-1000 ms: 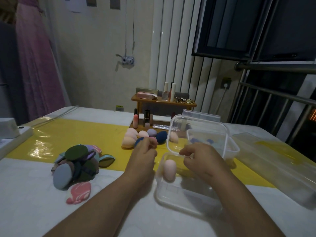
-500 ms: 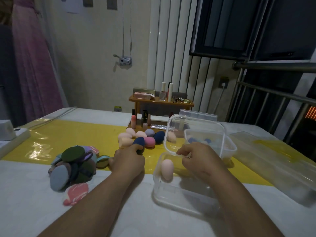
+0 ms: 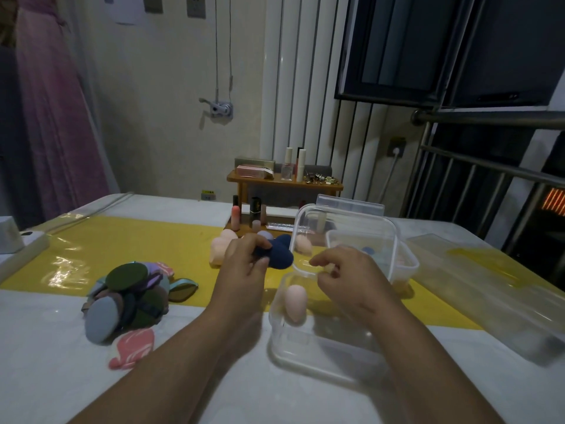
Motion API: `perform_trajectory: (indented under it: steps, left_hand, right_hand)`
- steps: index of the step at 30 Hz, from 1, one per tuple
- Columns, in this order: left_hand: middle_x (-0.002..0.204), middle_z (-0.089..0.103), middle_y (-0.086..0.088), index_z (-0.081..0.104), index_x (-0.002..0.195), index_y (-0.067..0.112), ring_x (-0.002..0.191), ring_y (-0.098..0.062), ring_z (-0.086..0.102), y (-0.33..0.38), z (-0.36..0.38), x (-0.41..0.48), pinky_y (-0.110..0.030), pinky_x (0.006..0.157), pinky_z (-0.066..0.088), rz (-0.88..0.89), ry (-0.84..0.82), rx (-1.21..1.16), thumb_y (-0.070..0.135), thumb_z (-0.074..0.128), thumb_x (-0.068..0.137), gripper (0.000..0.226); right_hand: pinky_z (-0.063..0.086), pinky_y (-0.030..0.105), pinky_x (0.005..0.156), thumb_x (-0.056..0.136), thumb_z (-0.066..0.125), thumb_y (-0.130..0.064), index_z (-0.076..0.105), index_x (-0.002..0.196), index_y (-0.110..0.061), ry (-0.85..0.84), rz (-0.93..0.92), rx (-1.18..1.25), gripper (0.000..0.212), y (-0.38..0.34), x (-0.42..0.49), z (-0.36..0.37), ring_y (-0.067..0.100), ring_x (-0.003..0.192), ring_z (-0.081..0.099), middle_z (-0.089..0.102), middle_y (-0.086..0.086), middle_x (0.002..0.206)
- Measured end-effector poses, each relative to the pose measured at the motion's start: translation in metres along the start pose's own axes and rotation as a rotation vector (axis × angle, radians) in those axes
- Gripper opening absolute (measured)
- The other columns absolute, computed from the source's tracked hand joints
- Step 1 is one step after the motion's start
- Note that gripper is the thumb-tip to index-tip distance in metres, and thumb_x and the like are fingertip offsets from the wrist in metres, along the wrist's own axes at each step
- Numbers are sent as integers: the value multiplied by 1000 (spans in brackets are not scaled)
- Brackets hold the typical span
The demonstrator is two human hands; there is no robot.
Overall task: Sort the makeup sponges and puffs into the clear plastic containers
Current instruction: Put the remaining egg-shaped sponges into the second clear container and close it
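My left hand (image 3: 244, 267) grips a dark blue egg-shaped sponge (image 3: 279, 255), held just left of the near clear container (image 3: 318, 353). One pale pink sponge (image 3: 295, 302) stands inside that container at its far left. My right hand (image 3: 348, 276) pinches the edge of the container's raised clear lid (image 3: 345, 221). Several pale sponges (image 3: 221, 247) lie on the yellow mat behind my left hand. A pile of flat round puffs (image 3: 128, 298) sits to the left, with a pink puff (image 3: 133, 347) in front of it. A second clear container (image 3: 406, 261) behind the lid holds a few sponges.
A long clear lidded box (image 3: 501, 292) lies at the right. A small wooden shelf (image 3: 284, 183) with cosmetics stands at the table's far edge, lipsticks (image 3: 235, 217) below it. A white power strip (image 3: 18, 249) sits at the left edge. A metal railing is at right.
My left hand has picked a dark blue sponge from the row and brought it toward the near container. My right hand stays on the lid's edge.
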State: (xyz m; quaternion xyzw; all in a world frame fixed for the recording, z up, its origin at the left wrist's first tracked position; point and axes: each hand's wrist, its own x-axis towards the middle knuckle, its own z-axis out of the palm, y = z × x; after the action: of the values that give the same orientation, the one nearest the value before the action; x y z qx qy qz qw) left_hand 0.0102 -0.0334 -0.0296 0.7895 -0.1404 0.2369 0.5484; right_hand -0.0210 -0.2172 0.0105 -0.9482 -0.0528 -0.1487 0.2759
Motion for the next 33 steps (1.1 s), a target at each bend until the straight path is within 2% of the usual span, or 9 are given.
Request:
perform_trajectory:
  steps: [3,5,7,12,17,19,22,26,33]
  left_hand:
    - [108,57,2,52,98,41,92,1,58,1,3,-3,-11,76,44,63,-52,-71,-3,56,93,44]
    - [104,59,17,52,98,42,91,1,60,2,6,-6,-24,79,50,70,-106,-113,0,58,93,43]
    - [100,58,25,50,100,44,91,2,60,2,7,-7,-27,80,52,71,-131,-110,4,63,92,42]
    - [104,61,16,50,103,36,94,0,62,4,6,-6,-29,76,53,32,-184,-141,11,70,88,35]
    - [104,64,4,65,96,27,89,-5,61,-5,9,-6,-26,75,48,-68,-268,-134,13,63,92,14]
    - [95,67,4,68,93,25,86,-13,63,-8,10,-6,-30,76,50,-129,-304,-172,14,60,94,14]
    - [93,68,9,68,92,27,88,-16,65,-11,12,-6,-35,79,53,-169,-324,-223,14,59,96,16]
    - [94,68,10,67,91,28,84,-11,63,-13,13,-5,-28,74,48,-169,-334,-227,14,58,96,17]
    - [92,69,9,68,91,26,86,-15,64,-14,12,-5,-29,74,49,-155,-336,-233,14,59,95,16]
  right_hand:
    - [41,18,70,91,65,-27,65,121,-33,50,-77,111,31,-5,-3,-3,-2,79,51,56,-16,108]
    - [42,14,70,90,68,-33,61,126,-36,30,-105,163,37,-8,-5,-5,-4,84,52,59,-18,112]
    - [45,17,75,87,72,-35,58,130,-37,-5,-128,156,45,-10,-7,-6,-4,89,53,63,-18,114]
    - [54,29,81,84,74,-31,47,137,-41,-27,-95,116,60,-11,-6,-8,3,82,60,61,-17,102]
    - [54,28,69,81,71,-22,56,122,-40,20,-25,249,47,-5,-6,-12,8,78,64,61,-15,92]
    - [49,24,66,79,71,-18,59,108,-39,-2,-13,260,38,-4,-6,-14,9,80,64,62,-14,91]
    - [49,29,68,74,72,-16,57,93,-36,-39,31,213,31,-1,-5,-19,14,83,62,62,-12,95]
    - [55,36,67,70,71,-16,61,89,-29,-81,116,173,25,1,-6,-30,18,78,65,66,-4,89]
    - [62,41,64,68,70,-12,53,88,-28,-268,222,43,31,2,-6,-23,17,59,66,71,3,74]
